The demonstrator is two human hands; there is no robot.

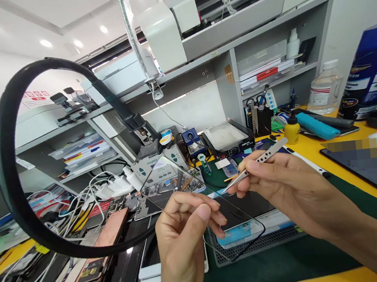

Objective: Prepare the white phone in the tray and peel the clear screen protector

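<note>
My left hand [185,235] pinches a thin clear glass screen panel [165,179] with a dark rim, holding it tilted above the bench. My right hand [280,185] grips metal tweezers [261,160], their tip touching the panel's right edge near my left fingertips. Below the panel lies a phone with a blue strip [241,232] on a perforated black mat [253,246].
A large black ring magnifier [7,178] on an arm hangs at the left. Piles of phone parts and white cables [84,241] crowd the left. A soldering station [192,143], tool holder [260,117], yellow bottle [291,130] and clear bottle [324,88] stand behind.
</note>
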